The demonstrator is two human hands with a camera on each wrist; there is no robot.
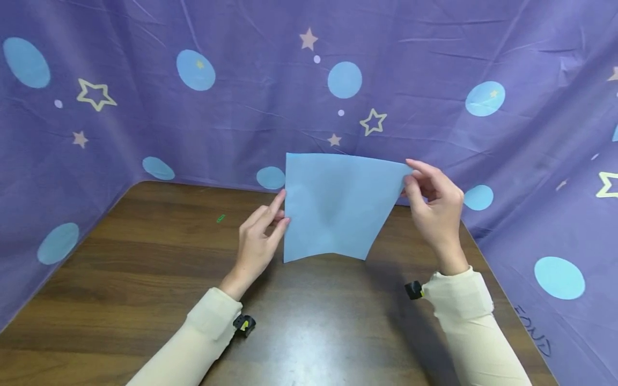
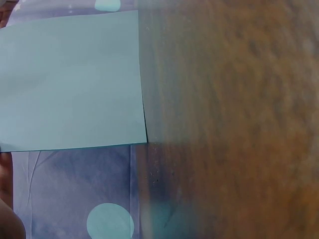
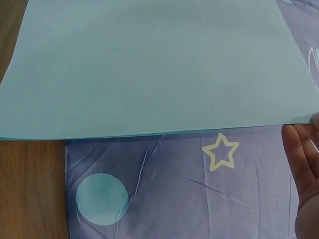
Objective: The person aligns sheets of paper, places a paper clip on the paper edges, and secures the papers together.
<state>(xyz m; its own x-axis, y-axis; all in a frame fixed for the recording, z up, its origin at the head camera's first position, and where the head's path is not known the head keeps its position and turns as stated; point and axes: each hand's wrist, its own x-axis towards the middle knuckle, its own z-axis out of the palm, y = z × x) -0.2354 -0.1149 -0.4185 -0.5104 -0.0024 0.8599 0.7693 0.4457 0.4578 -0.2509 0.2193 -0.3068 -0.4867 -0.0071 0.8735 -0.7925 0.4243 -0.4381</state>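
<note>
A light blue sheet of paper [image 1: 340, 206] is held up over the table, slightly bowed, its lower edge arching in the middle. At its left edge my left hand [image 1: 256, 236] pinches the sheet between thumb and fingers. My right hand [image 1: 434, 206] pinches the upper right corner, higher than the left hand. Seen from the left wrist, the paper [image 2: 70, 84] fills the upper left, with only bits of the hand [image 2: 7, 214] at the border. In the right wrist view the fingers [image 3: 299, 154] meet the corner of the sheet at the right side.
A small green paper clip [image 1: 220, 219] lies on the brown wooden table [image 1: 159, 268], left of the sheet. A purple curtain [image 1: 251, 107] with stars and blue circles surrounds the table's back and sides. Each wrist wears a small black camera [image 1: 244, 325].
</note>
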